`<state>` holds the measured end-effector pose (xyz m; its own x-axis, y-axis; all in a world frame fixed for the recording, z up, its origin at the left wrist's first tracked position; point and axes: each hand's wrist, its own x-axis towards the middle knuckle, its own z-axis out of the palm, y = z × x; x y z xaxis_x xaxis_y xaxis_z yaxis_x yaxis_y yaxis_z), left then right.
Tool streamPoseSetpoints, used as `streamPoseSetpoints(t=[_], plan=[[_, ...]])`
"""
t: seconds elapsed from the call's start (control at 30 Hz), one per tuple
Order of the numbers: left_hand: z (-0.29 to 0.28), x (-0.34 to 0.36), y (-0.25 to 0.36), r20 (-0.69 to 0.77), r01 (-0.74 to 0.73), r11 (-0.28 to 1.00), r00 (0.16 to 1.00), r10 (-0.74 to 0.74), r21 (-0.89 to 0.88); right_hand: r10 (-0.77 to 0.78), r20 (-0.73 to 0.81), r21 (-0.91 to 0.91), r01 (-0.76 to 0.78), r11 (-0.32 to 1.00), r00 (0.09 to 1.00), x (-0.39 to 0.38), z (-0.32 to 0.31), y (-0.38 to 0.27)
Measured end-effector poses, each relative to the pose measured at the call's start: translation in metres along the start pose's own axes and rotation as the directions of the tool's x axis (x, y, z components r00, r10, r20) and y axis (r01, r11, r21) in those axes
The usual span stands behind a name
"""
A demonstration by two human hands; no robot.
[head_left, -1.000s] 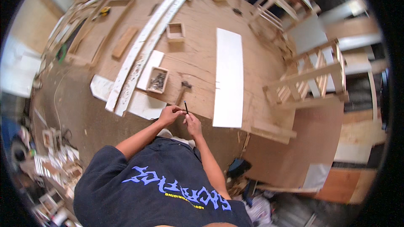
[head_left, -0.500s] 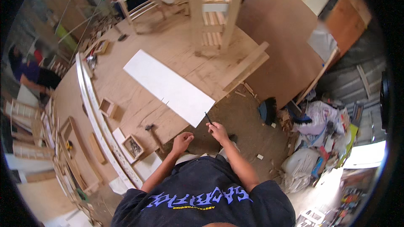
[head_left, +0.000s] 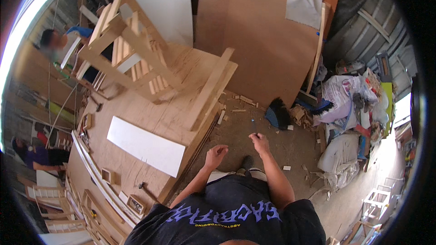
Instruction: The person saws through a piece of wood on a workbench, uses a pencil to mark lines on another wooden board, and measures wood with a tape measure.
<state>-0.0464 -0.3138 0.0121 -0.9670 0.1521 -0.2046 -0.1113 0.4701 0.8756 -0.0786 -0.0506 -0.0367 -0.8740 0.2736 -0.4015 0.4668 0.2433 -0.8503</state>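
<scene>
My right hand (head_left: 259, 144) is closed round a thin dark pencil-like tool (head_left: 255, 130), its tip pointing up and away over the floor. To its left, my left hand (head_left: 216, 156) has its fingers curled in toward the thumb; whether anything small is between them is hidden. Both hands are in the air beyond the table's right edge. A long white board (head_left: 145, 145) lies flat on the plywood table (head_left: 97, 154), left of my left hand. A few thin dark nail-like pieces show near its front edge. A hammer (head_left: 147, 191) rests at the table's near edge.
A slatted wooden frame (head_left: 131, 50) stands on the table, with a long wooden piece (head_left: 213, 88) along the right edge. A small box of metal bits (head_left: 135, 204) is nearby. A blue brush (head_left: 278, 114), wood scraps and bags (head_left: 338, 154) lie right. Two people work left.
My view and body have turned right. Both hands have moved away from the white board, out over the floor; the pencil-like tool stays in my right hand.
</scene>
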Motion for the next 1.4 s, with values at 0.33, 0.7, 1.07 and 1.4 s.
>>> streamPoseSetpoints(t=[0.33,0.7,1.07,1.4], plan=[[-0.004,0.118,0.028,-0.135,-0.043,0.999,0.99,0.04,-0.019,0.26,-0.013,-0.055,-0.26,0.964,0.966,0.045,-0.044,0.021],[-0.02,0.381,0.063,-0.447,-0.062,0.907,0.855,0.263,0.416,0.017,-0.193,-0.072,-0.032,0.997,0.981,0.21,-0.089,-0.017],[-0.022,0.434,0.041,-0.379,0.169,0.816,0.923,0.066,0.553,-0.028,0.055,0.264,0.012,0.965,0.998,0.304,-0.091,-0.136],[-0.018,0.433,0.028,-0.415,0.13,0.806,0.897,0.153,0.577,0.127,0.209,-0.022,-0.125,0.992,0.97,0.392,-0.099,-0.185]])
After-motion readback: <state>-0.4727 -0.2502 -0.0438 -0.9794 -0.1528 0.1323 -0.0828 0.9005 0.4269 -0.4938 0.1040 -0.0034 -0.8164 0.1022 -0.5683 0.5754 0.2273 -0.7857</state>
